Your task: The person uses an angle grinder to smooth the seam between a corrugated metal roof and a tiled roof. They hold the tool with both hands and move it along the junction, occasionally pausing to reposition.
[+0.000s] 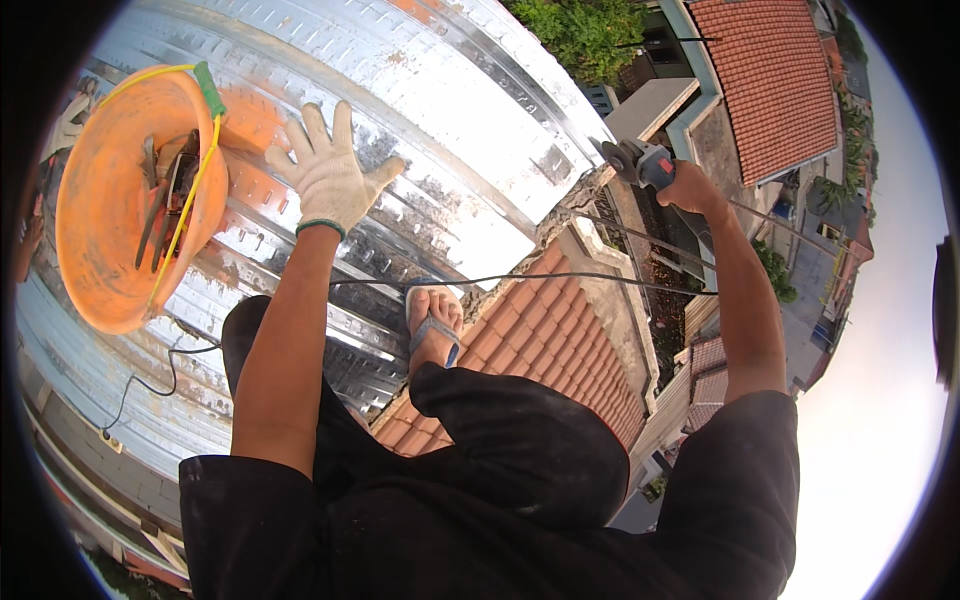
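My left hand [338,178], in a cream knit glove with a green cuff, lies with fingers spread on the ribbed metal sheeting [450,130]. Bare and closed, my right hand [694,188] grips an angle grinder [655,166] with a grey and dark body. The grinder's disc end is at the outer edge of the sheeting; whether it touches cannot be told. A dark cable [560,275] runs across in front of me below the grinder. To the left of my gloved hand stands an orange bucket [85,230] with several hand tools [170,200] inside.
My sandalled foot [435,325] rests at the sheet's edge, by a broken concrete rim [560,215]. Lower down lies a tiled roof [550,345]. Beyond the edge there is a drop towards neighbouring houses, another tiled roof [765,80] and a tree [580,35]. A thin cord [172,370] trails below the bucket.
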